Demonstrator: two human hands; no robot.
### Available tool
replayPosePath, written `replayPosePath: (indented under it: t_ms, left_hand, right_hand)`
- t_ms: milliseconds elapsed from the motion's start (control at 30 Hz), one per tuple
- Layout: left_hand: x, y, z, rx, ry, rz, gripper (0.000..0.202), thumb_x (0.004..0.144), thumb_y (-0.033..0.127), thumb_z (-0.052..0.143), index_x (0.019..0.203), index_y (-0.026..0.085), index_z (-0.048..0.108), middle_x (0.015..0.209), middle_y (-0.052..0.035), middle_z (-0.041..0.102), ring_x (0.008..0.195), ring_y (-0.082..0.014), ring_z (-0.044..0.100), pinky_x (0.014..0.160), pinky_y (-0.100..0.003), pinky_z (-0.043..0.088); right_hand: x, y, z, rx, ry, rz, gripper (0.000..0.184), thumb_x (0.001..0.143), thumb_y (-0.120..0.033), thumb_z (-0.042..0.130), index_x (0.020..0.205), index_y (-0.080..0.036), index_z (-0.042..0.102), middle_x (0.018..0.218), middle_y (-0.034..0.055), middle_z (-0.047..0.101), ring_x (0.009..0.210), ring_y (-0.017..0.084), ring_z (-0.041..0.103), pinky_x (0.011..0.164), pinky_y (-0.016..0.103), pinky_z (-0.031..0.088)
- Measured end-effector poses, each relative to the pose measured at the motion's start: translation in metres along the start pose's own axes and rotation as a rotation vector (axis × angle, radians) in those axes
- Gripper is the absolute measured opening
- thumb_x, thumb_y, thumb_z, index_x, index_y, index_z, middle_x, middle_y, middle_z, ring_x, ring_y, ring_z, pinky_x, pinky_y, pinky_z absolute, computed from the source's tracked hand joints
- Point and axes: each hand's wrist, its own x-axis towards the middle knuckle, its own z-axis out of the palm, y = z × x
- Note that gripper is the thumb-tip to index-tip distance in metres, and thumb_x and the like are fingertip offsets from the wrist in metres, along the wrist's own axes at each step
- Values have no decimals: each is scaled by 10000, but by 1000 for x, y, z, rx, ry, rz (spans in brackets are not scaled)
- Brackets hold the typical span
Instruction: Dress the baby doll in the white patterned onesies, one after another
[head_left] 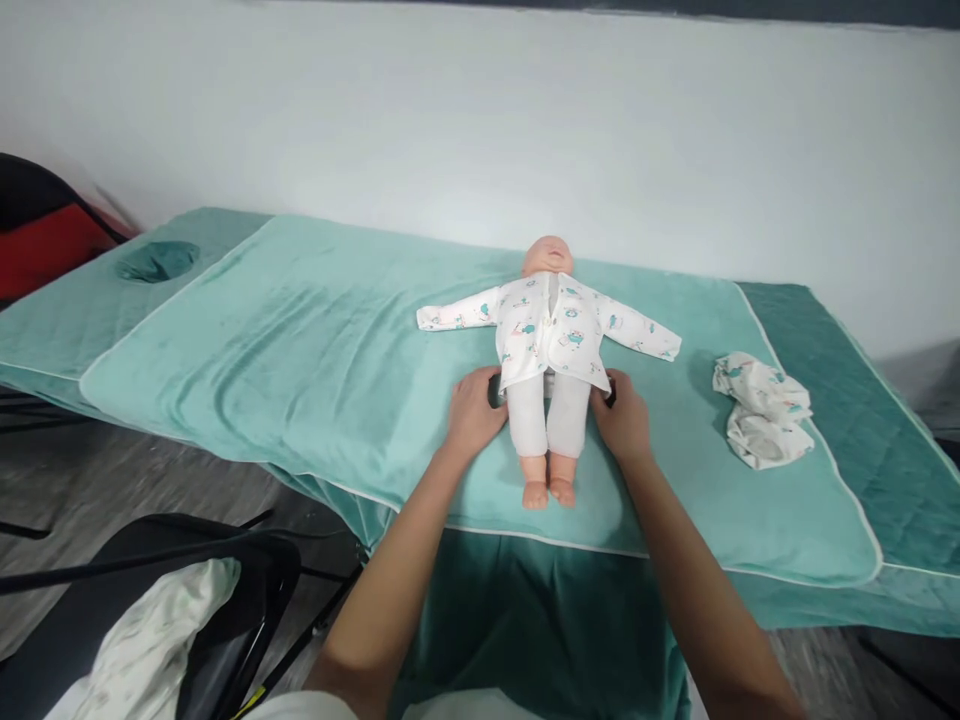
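Note:
A baby doll [551,258] lies on its back, feet towards me, arms spread wide. It wears a white printed jacket [572,335] with a narrow gap down the front, and plain white pants [528,415]; its feet are bare. My left hand [477,412] is closed at the doll's hip on the left of the picture, beside the jacket hem. At the opposite hip, my right hand [624,415] is closed in the same way. A small dark patch shows at the fingers of each hand; what they grip is hidden.
Under the doll, a light green cover [315,300] spreads over a massage bed [885,400] against a white wall. Crumpled printed baby clothing [769,410] lies at the right. A black folding chair [240,620] with printed cloth [161,630] on it stands at lower left.

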Motion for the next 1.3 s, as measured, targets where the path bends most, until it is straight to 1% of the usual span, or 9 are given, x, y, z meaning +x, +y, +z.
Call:
replayPosePath:
  t_ms: [200, 367, 467, 600, 767, 900, 1067, 1233, 1300]
  left_hand:
    - [0, 1, 2, 80, 11, 37, 41, 886, 203, 587, 920, 222, 600, 1224, -84, 700, 1154, -298, 608, 969, -467, 430]
    - [-5, -3, 3, 61, 151, -11, 97, 854, 137, 546, 816, 224, 528, 1087, -71, 706, 1040, -268, 604, 909, -426, 444]
    - [-7, -4, 2, 74, 177, -37, 124, 819, 114, 545, 800, 229, 502, 1043, -69, 705, 1011, -269, 601, 885, -423, 441]
    - [-8, -4, 2, 68, 169, -44, 139, 797, 113, 558, 843, 234, 509, 1074, -66, 709, 1042, -280, 608, 904, -437, 439]
    - [-9, -4, 2, 33, 167, -39, 224, 809, 121, 549, 1004, 230, 569, 1127, -67, 704, 1087, -290, 609, 948, -457, 440]
    - [-11, -3, 0, 14, 170, -36, 332, 814, 118, 524, 1121, 223, 594, 1131, -80, 694, 1088, -286, 617, 970, -452, 455]
    - [-12, -4, -3, -58, 160, 56, 459, 823, 84, 469, 1229, 247, 607, 1253, -75, 655, 1205, -252, 597, 1035, -425, 466]
    - [-12, -7, -2, -92, 168, 34, 269, 783, 31, 439, 846, 218, 623, 1198, -77, 654, 1174, -230, 615, 1002, -405, 496]
    - [-12, -8, -1, -102, 173, 22, 236, 785, 31, 438, 789, 212, 591, 1165, -78, 659, 1156, -227, 620, 987, -400, 504]
  right_hand:
    - [-3, -5, 1, -34, -8, 38, 455, 921, -453, 479, 1260, -174, 598, 992, 108, 722, 802, 258, 632, 672, 325, 398]
    - [-7, -5, -2, -58, 29, 82, 439, 868, -368, 479, 1241, -172, 603, 810, 58, 668, 684, 216, 571, 623, 305, 340]
    - [-9, -4, -3, -56, 77, 119, 427, 859, -384, 498, 1211, -175, 616, 763, 38, 631, 663, 202, 549, 611, 301, 326]
    - [-9, 0, -2, -1, 139, 107, 389, 845, -367, 525, 1169, -174, 620, 897, 65, 658, 745, 206, 580, 669, 321, 402]
    - [-7, 6, 0, 108, 180, -99, 387, 813, -230, 485, 1176, -171, 606, 1154, 126, 616, 932, 217, 595, 814, 370, 498]
    - [-6, 9, 1, 145, 165, -116, 386, 822, -211, 486, 1192, -186, 595, 1178, 122, 603, 984, 223, 592, 843, 387, 516]
    - [-4, 11, 2, 198, 174, -147, 408, 825, -218, 502, 1224, -191, 586, 1236, 125, 586, 1014, 224, 600, 828, 385, 533]
    - [-6, 10, 2, 237, 171, -192, 423, 840, -205, 493, 1252, -190, 587, 1307, 142, 574, 1150, 252, 589, 909, 431, 536]
    - [-8, 9, 0, 307, 155, -200, 423, 844, -223, 526, 1262, -203, 585, 1384, 138, 551, 1266, 262, 551, 970, 442, 529]
